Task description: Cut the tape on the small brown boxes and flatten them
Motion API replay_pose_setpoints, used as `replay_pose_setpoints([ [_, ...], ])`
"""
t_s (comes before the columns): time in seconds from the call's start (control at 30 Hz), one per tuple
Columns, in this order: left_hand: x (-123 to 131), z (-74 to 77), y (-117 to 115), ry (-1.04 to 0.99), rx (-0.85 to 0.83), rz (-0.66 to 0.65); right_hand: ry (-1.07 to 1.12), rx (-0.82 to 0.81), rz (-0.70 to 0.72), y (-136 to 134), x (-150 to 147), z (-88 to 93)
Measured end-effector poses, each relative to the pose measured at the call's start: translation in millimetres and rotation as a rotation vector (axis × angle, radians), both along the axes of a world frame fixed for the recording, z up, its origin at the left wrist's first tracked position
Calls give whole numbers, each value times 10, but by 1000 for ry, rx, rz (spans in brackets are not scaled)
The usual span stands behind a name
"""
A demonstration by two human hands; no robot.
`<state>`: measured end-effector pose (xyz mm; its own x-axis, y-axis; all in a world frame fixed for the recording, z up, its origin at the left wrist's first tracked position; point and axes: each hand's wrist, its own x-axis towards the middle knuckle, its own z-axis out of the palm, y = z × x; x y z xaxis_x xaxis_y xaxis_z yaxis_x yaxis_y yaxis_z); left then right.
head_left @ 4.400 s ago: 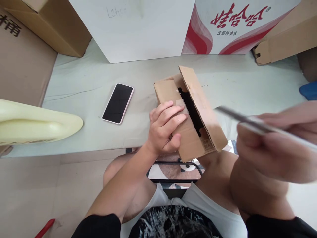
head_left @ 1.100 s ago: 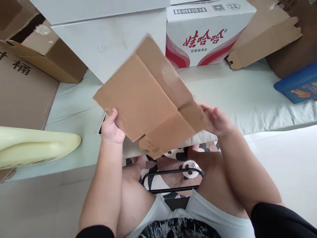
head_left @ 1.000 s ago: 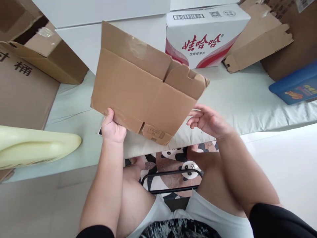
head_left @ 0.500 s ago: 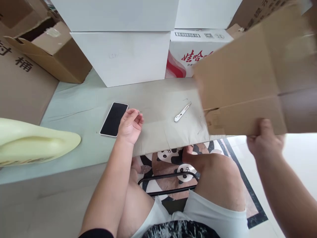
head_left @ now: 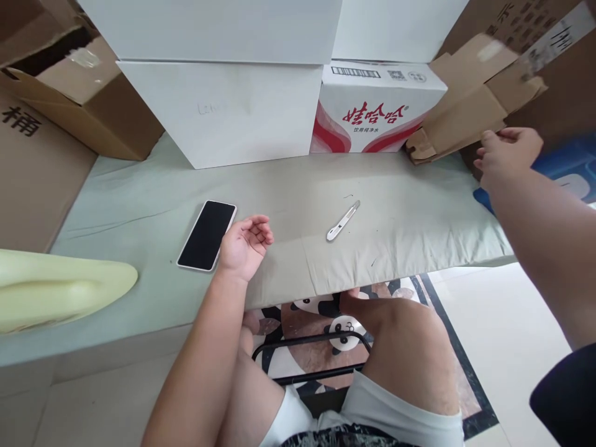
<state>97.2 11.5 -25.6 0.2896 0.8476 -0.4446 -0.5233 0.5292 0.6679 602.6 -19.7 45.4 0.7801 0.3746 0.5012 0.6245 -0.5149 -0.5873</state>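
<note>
My left hand [head_left: 246, 246] rests palm up over the table, fingers loosely curled and apart, with nothing in it. Beside it lies a smartphone [head_left: 207, 236] with a dark screen and white edge. A white utility knife [head_left: 343, 221] lies on the cloth to the right of that hand. At the far right, my right hand [head_left: 512, 152] is stretched out, its fingers loosely bent and seemingly empty. Just beyond its fingertips a folded piece of brown cardboard [head_left: 465, 118] leans at the back of the table, partly blurred at its right end.
White boxes [head_left: 256, 115] are stacked along the back, beside a white and red carton [head_left: 377, 118]. Brown cardboard boxes [head_left: 112, 112] stand at the left. A pale yellow object [head_left: 69, 288] juts in from the left. Something blue [head_left: 570, 164] sits at the right. Pale cloth covers the table [head_left: 288, 205].
My right hand has carried the cardboard away to the back right and let go of it. The carton's red lettering is now uncovered. My left hand has hardly moved.
</note>
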Motion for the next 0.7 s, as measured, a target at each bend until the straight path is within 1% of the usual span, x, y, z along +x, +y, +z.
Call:
replay_pose_setpoints([
  [0.07,-25,-3,12,-20,26,-3,151,-5,-42,28,-221,-7],
  [0.13,-55,10,12,-49,40,4,262,-16,-24,-32,-519,-18],
  [0.23,-102,66,-18,-98,45,33,345,-62,100,-135,-998,37],
  [0.33,-157,150,-83,-141,27,81,355,-142,279,-125,-1495,201],
  [0.43,-257,223,-150,-198,-5,118,321,-228,465,14,-2049,384],
  [0.5,-361,245,-178,-228,-11,132,297,-275,578,144,-2425,461],
  [0.6,-553,242,-202,-254,-7,157,286,-322,724,340,-2912,484],
  [0.7,-719,230,-228,-282,4,179,294,-369,837,516,-3287,442],
])
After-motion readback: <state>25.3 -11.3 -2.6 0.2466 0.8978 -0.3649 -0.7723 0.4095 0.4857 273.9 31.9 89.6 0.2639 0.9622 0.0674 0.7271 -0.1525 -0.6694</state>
